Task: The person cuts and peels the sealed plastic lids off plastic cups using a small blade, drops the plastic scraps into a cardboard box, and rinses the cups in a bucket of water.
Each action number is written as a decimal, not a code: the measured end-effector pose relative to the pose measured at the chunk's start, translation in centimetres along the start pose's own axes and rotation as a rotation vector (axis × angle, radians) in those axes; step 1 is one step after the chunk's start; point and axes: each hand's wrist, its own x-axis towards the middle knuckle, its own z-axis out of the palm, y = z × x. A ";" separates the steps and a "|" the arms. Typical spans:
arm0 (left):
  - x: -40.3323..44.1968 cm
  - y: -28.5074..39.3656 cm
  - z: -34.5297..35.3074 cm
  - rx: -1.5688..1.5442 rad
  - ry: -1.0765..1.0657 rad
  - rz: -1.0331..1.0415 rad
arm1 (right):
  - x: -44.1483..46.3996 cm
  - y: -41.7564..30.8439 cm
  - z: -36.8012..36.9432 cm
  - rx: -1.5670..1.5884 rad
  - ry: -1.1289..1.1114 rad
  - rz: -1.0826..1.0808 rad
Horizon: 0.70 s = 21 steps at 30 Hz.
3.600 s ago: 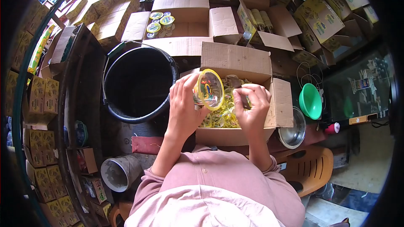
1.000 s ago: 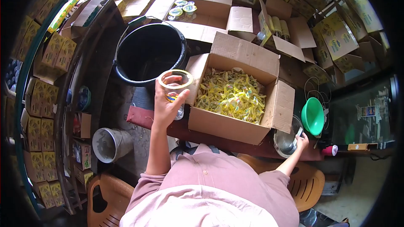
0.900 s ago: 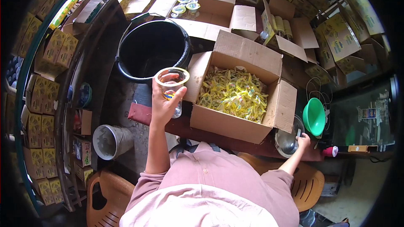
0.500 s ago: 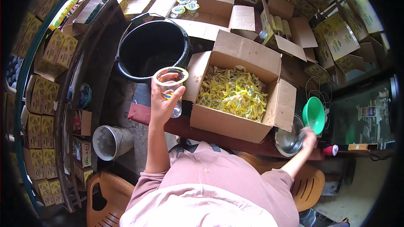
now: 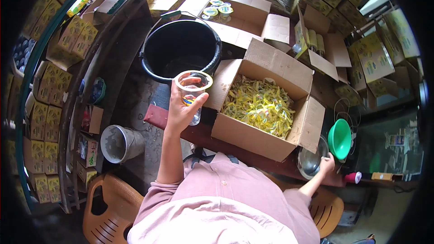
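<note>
My left hand [image 5: 180, 110] is wrapped round a clear plastic jar [image 5: 186, 96] with a yellow rim and a small printed label. The jar is upright in front of the black bucket, its mouth facing up. At the right, my right hand [image 5: 326, 165] is at the right edge of a shiny metal bowl [image 5: 312, 170]. Its fingers are curled together; what they hold, if anything, is too small to make out. Between the hands stands an open cardboard box [image 5: 253, 136] filled with small yellow-wrapped packets [image 5: 262, 104].
A black bucket [image 5: 149, 63] stands behind the jar. Beyond it, an open carton [image 5: 226, 34] holds several lidded jars [image 5: 219, 9]. A green bowl [image 5: 340, 139] sits beside the metal bowl. A grey bucket [image 5: 118, 143] and an orange chair [image 5: 113, 208] are at the left.
The view has shifted, so the scene sits farther right. My right hand, blurred before near the green bowl, is now lower at the metal bowl's edge. My left hand still holds the jar.
</note>
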 end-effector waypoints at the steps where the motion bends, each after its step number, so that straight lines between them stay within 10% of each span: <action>1: 0.0 -0.1 -0.2 0.001 0.015 0.008 | 3.0 6.2 4.5 0.451 0.122 0.015; 3: -0.2 0.0 -0.7 -0.001 0.037 0.025 | 1.7 0.9 -0.7 0.210 0.388 0.133; 6: -0.4 -0.3 -1.0 -0.053 0.031 0.024 | 3.0 -5.6 -0.1 0.885 0.333 -0.037; 13: -1.8 -0.2 -1.6 -0.061 0.034 0.019 | -12.7 -35.5 1.2 1.228 -1.125 -0.325; 21: -3.5 0.2 -1.7 -0.047 0.027 0.046 | -16.8 -38.1 8.7 0.993 -1.258 -0.398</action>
